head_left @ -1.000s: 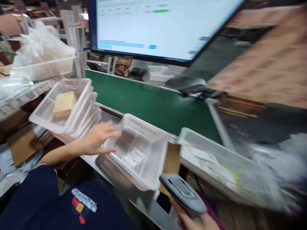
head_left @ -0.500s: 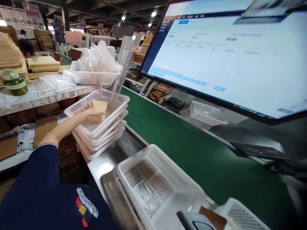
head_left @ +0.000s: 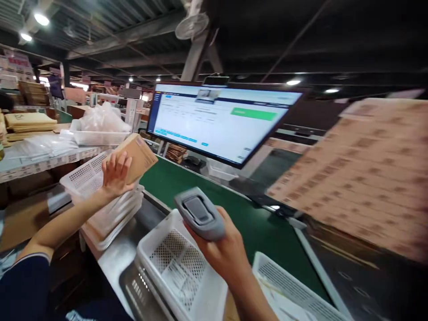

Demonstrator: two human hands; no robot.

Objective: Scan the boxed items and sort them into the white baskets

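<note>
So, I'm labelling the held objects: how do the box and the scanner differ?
The box is tan with flat sides; the scanner is grey with rounded corners. The left hand holds the box, the right hand the scanner. Each is held one-handed.

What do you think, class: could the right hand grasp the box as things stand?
Probably not: the right hand is wrapped around the scanner, and the left hand has hold of the box.
</note>
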